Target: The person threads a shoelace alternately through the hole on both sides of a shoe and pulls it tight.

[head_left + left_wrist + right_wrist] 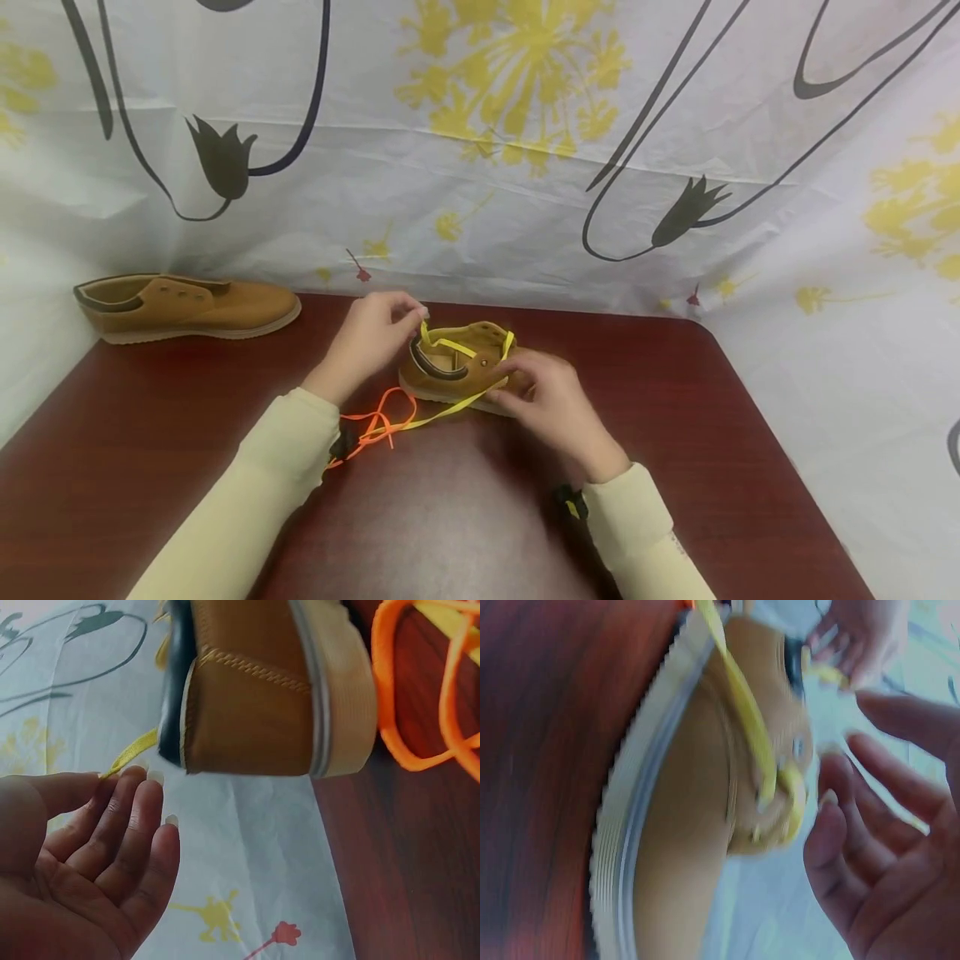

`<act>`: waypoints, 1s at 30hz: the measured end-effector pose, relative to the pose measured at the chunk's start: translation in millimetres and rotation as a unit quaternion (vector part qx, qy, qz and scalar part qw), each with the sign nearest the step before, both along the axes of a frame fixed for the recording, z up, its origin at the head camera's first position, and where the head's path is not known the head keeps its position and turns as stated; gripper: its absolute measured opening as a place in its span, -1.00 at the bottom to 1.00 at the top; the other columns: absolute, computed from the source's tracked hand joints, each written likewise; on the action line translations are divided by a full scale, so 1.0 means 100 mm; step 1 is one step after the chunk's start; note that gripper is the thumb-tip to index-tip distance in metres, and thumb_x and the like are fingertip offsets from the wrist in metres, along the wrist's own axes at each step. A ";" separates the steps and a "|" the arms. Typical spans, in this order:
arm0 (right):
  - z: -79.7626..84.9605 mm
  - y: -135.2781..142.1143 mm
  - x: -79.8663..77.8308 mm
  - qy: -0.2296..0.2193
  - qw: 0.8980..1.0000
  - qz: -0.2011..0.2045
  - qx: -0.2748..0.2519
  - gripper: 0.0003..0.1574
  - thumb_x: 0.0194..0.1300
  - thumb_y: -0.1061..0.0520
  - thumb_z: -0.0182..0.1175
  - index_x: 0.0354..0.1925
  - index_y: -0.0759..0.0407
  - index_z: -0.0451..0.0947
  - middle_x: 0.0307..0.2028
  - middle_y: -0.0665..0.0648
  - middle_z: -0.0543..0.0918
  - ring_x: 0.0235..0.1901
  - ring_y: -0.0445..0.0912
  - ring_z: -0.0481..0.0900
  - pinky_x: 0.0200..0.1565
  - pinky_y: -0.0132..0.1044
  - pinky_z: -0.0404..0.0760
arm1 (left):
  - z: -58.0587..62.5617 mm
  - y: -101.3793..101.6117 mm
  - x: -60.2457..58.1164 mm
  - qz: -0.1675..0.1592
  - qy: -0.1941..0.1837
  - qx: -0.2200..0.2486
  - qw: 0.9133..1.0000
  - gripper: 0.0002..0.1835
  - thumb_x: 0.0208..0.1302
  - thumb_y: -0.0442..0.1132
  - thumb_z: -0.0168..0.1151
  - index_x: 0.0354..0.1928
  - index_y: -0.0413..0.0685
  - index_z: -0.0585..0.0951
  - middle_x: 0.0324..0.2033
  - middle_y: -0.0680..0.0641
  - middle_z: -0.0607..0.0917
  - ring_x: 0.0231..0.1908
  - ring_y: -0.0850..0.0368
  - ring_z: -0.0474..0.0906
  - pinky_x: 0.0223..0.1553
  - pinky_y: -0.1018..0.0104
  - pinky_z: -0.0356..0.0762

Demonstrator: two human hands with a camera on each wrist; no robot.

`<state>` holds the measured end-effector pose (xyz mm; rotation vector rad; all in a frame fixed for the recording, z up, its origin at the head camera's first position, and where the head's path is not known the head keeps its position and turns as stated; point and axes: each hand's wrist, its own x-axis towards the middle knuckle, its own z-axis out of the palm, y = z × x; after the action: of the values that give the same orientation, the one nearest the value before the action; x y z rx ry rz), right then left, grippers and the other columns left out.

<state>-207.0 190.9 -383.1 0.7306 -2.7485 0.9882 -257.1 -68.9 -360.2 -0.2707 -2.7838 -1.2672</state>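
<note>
A tan shoe [413, 379] with a pale sole sits near the table's back edge, toe to the right. A yellow lace [744, 701] passes through its front eyelets. My left hand [371, 337] pinches one yellow end between thumb and fingertips, above the dark-lined heel collar. My right hand [555, 404] hovers at the shoe's near side by the eyelets, thumb and fingers apart and loosely bent, with nothing between them in the right wrist view. The lace's other part runs down leftward along the near side to an orange length [384, 682] looped on the table.
A second tan shoe [225, 308], with bare eyelets, stands at the table's back left corner. A white patterned sheet [480, 242] hangs behind the dark red table [420, 533] and along both sides.
</note>
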 end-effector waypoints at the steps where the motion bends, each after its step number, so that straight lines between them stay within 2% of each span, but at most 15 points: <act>1: -0.01 -0.06 0.03 0.008 0.999 0.026 0.018 -0.73 0.20 0.12 0.47 -0.10 0.08 0.71 -0.18 0.03 0.76 -0.32 -0.16 0.68 -0.21 -0.30 0.67 | -0.01 0.02 0.01 -0.004 0.005 -0.012 1.000 -0.75 0.49 -0.07 0.17 -0.07 -0.02 0.74 -0.26 -0.04 0.79 -0.41 0.06 0.58 -0.30 0.22 0.51; 4: -0.03 -0.25 0.10 0.014 0.992 0.091 0.081 -0.70 0.25 0.09 0.43 -0.05 0.07 0.70 -0.13 0.00 0.76 -0.21 -0.13 0.71 -0.11 -0.26 0.68 | -0.04 0.08 0.02 -0.012 0.027 -0.050 0.998 -0.75 0.48 -0.06 0.18 -0.07 -0.01 0.74 -0.28 -0.01 0.77 -0.47 0.10 0.46 -0.31 0.22 0.46; 6: -0.06 -0.37 0.13 0.018 0.985 0.112 0.127 -0.68 0.27 0.06 0.41 -0.01 0.05 0.69 -0.09 -0.03 0.75 -0.15 -0.12 0.73 -0.07 -0.22 0.69 | -0.05 0.11 0.03 -0.016 0.038 -0.067 0.997 -0.76 0.47 -0.07 0.18 -0.07 0.00 0.74 -0.32 0.00 0.76 -0.45 0.12 0.49 -0.30 0.23 0.47; 9: -0.11 -0.52 0.16 0.041 0.971 0.116 0.203 -0.67 0.28 0.01 0.39 0.00 0.02 0.68 -0.11 -0.05 0.73 -0.20 -0.13 0.73 -0.15 -0.20 0.71 | -0.07 0.13 0.05 -0.015 0.042 -0.077 0.996 -0.76 0.47 -0.07 0.19 -0.07 0.00 0.75 -0.36 0.02 0.74 -0.45 0.11 0.50 -0.32 0.23 0.47; 12: -0.18 -0.63 0.16 0.087 0.953 0.109 0.267 -0.72 0.26 -0.02 0.41 -0.08 0.00 0.69 -0.21 -0.04 0.68 -0.38 -0.12 0.70 -0.38 -0.22 0.66 | -0.07 0.13 0.08 -0.010 0.040 -0.072 0.997 -0.76 0.48 -0.07 0.18 -0.05 0.00 0.74 -0.38 0.01 0.73 -0.48 0.11 0.46 -0.35 0.23 0.45; 14: -0.23 -0.69 0.16 0.119 0.942 0.107 0.295 -0.76 0.23 -0.01 0.42 -0.13 -0.01 0.70 -0.28 -0.04 0.66 -0.47 -0.12 0.66 -0.50 -0.24 0.59 | -0.08 0.12 0.09 -0.006 0.040 -0.065 0.997 -0.76 0.48 -0.08 0.18 -0.03 0.00 0.74 -0.34 0.01 0.74 -0.47 0.10 0.46 -0.35 0.23 0.44; 17: -0.27 -0.75 0.15 0.138 0.933 0.106 0.316 -0.80 0.21 0.00 0.43 -0.19 -0.02 0.70 -0.30 -0.04 0.66 -0.48 -0.12 0.66 -0.55 -0.24 0.55 | -0.08 0.12 0.09 0.000 0.043 -0.060 0.997 -0.76 0.47 -0.08 0.18 -0.04 0.01 0.74 -0.24 -0.01 0.78 -0.42 0.10 0.50 -0.32 0.23 0.47; 21: -0.29 -0.81 0.16 0.137 0.927 0.107 0.332 -0.81 0.22 -0.01 0.42 -0.21 -0.01 0.69 -0.29 -0.03 0.68 -0.43 -0.12 0.68 -0.52 -0.23 0.58 | -0.08 0.10 0.09 0.009 0.047 -0.057 0.997 -0.78 0.47 -0.10 0.19 -0.07 0.01 0.74 -0.19 -0.02 0.79 -0.37 0.08 0.54 -0.30 0.22 0.49; 24: -0.31 -0.84 0.15 0.137 0.927 0.108 0.331 -0.81 0.22 -0.03 0.42 -0.23 -0.02 0.67 -0.29 -0.04 0.69 -0.41 -0.12 0.69 -0.50 -0.23 0.60 | -0.09 0.08 0.10 0.020 0.049 -0.054 0.997 -0.79 0.47 -0.11 0.18 -0.09 0.00 0.74 -0.21 -0.02 0.78 -0.39 0.07 0.52 -0.31 0.22 0.49; 30: -0.35 -0.84 0.14 0.134 0.938 0.116 0.297 -0.92 0.28 0.00 0.37 -0.34 -0.11 0.64 -0.44 -0.10 0.65 -0.47 -0.14 0.68 -0.57 -0.23 0.55 | -0.11 0.05 0.09 0.034 0.032 -0.046 0.998 -0.76 0.49 -0.11 0.13 -0.03 -0.02 0.70 -0.15 -0.06 0.79 -0.27 0.04 0.66 -0.20 0.13 0.61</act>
<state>-192.7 107.2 -417.7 1.1907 -2.7472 0.0365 -247.7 -64.3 -371.6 -0.2150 -2.7760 -1.0971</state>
